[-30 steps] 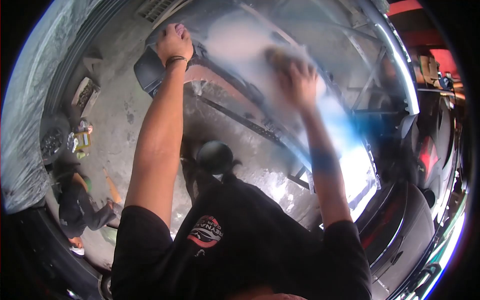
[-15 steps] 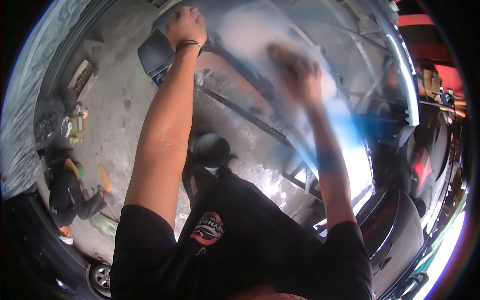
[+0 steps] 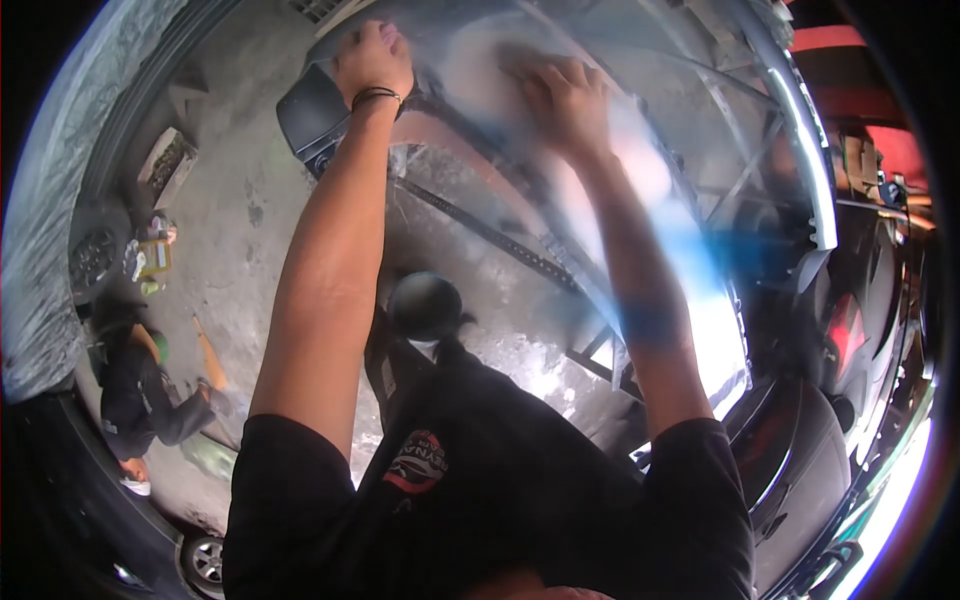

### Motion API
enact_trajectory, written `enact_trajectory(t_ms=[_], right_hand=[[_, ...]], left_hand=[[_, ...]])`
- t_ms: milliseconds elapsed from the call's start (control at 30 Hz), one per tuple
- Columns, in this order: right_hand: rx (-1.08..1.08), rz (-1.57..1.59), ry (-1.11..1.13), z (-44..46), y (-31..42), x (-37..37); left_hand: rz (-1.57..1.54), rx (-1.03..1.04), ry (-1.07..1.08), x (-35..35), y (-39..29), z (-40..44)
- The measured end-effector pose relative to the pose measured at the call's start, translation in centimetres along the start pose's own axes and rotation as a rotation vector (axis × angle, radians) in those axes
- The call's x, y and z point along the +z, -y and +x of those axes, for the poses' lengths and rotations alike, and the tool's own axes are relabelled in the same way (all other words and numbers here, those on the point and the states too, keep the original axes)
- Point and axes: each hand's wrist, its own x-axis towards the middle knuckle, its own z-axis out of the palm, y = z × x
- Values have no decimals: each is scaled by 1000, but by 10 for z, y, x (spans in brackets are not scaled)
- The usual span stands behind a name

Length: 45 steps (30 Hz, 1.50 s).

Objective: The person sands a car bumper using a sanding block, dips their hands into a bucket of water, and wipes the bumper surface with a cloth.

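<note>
A long curved car bumper, patchy with white, pinkish and blue areas, runs from the upper middle down to the right. My left hand, with a dark band at the wrist, is at its far left end beside a black plastic part. Its fingers are curled, and something small and pink shows among them; I cannot make out what it is. Over the pale upper surface is my right hand, fingers bent around a dark brownish pad that motion blurs. The pad appears to touch the bumper.
A perforated metal bar of a stand runs below the bumper. A round dark object is near my legs. Another person is low at the left, near a car wheel. Dark car parts stand at the right.
My right hand and the pad have moved up and left along the bumper. My left hand stays in place at the far left end.
</note>
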Motion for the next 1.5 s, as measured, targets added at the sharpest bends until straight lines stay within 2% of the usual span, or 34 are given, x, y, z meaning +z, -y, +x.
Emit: enact_trajectory(t_ms=[33,100,133,200,233,267,333,400,433,600,667,733,767,800,867,900,967,1033,1100,1167,1200,1233,1300,1333,1400,1433,1467,1500], right_hand=[[6,0,3,-9,3,-4],[-118,95,70,-29,17,-22],[-81,249,91,-45,20,-30],[-154,268,20,-65,33,-43],[-158,272,18,-54,33,-45],[-38,285,201,-37,30,-45],[-162,117,34,-15,9,-21],[-37,96,-36,22,-6,10],[-42,53,-91,23,-4,11],[-75,182,15,-39,18,-23],[-66,180,84,-25,23,-34],[-47,45,111,9,13,-24],[-70,-39,-50,15,-1,-5],[-60,-83,-109,24,-1,2],[-94,-140,-19,19,-2,2],[-98,85,-44,13,4,-3],[-243,150,-85,-5,23,-22],[-304,167,-79,-2,18,-14],[-345,50,-66,3,-7,-1],[-209,106,-31,39,-11,19],[-231,-69,-115,46,-7,26],[-231,-65,-109,41,-5,28],[-191,-151,-3,29,9,27],[-135,-13,104,17,27,18],[-279,261,-24,-10,42,6],[-277,393,-15,-5,54,-5],[-275,393,-16,-3,47,3],[-311,186,-39,7,33,21]], left_hand=[[3,21,-1,6,4,2],[4,59,-34,9,7,4],[5,19,-31,-4,-4,1],[9,-102,-13,-24,-21,-6],[4,-62,-5,-19,-15,-5],[10,-59,-10,-20,-14,-4],[-10,-84,29,-19,-14,-3],[-32,-82,55,-19,-13,-2],[-44,-81,63,-19,-12,-5],[-118,-83,17,-32,-25,-7],[-137,-91,-10,-31,-24,-2],[-68,-74,-1,-31,-24,-4],[-69,-77,-14,-33,-23,-2],[-123,-86,-7,-36,-25,-5],[-183,-92,-18,-43,-30,-6],[-145,-69,-37,-49,-34,-6],[-128,-73,-47,-43,-31,-6],[-116,-92,-52,-40,-30,-3],[-99,-91,-43,-44,-34,-9],[-158,-102,3,-57,-36,-9],[-150,-108,5,-58,-35,-10],[-178,-128,36,-58,-36,-10],[-205,-149,65,-60,-38,-11],[-137,-124,31,-61,-39,-9],[-71,-100,-4,-61,-41,-8],[-65,-92,-39,-59,-41,-8],[-59,-80,-71,-58,-41,-11],[-57,-75,-74,-57,-40,-8]])
